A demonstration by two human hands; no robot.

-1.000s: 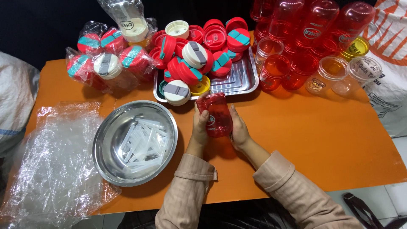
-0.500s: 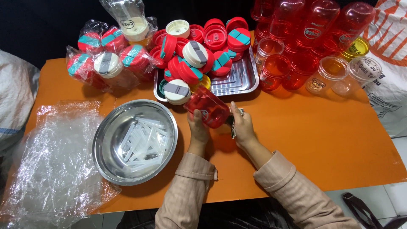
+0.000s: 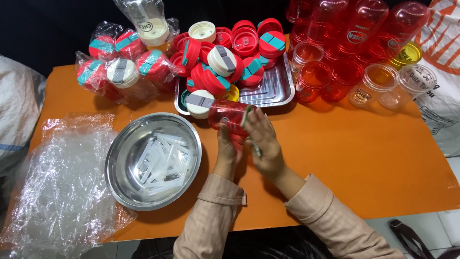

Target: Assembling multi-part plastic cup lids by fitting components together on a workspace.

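Over the orange counter (image 3: 364, 158), just below the steel tray (image 3: 278, 91) of red lids, I hold a red plastic cup (image 3: 229, 117) on its side. Left hand (image 3: 228, 149) fingers wrapped under its body; right hand (image 3: 262, 144) fingers flat across its open end. Round metal bowl (image 3: 120, 187) of clear strips sits left, touching crumpled plastic wrap (image 3: 62, 192).

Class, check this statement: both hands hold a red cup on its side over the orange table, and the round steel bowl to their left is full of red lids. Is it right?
Not quite. The head view shows the bowl holds clear plastic strips, not red lids; the lids lie heaped on the steel tray. The rest stands: the left hand and right hand hold the red cup on its side over the orange table.
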